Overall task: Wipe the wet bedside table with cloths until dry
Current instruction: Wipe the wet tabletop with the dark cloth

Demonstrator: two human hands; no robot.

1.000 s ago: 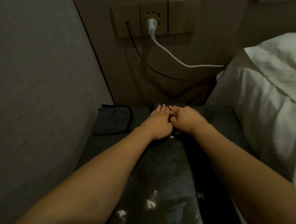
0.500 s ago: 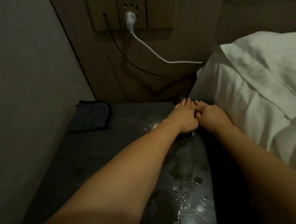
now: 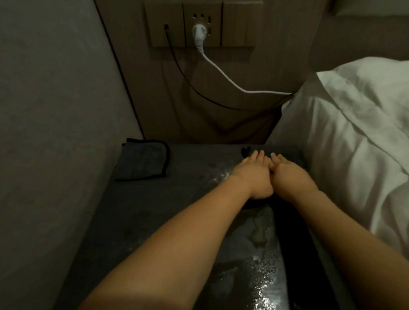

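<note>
Mid-wipe, the left hand [image 3: 252, 175] and right hand [image 3: 292, 178] press a dark cloth [image 3: 256, 204] flat-fingered at the table [image 3: 166, 226] back; next, sweep toward the near puddle [image 3: 268, 286].

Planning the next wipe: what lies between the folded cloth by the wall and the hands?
Only bare, dull tabletop between the folded cloth and the left hand, in the head view.

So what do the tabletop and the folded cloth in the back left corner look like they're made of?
The bedside table top looks like a hard, smooth, dark slab, perhaps stone or laminate: the water beads and glints on it rather than soaking in. The folded cloth looks like soft grey microfibre or terry with a stitched black edge binding; its surface is matte and slightly fuzzy. The dim light leaves both uncertain.
</note>
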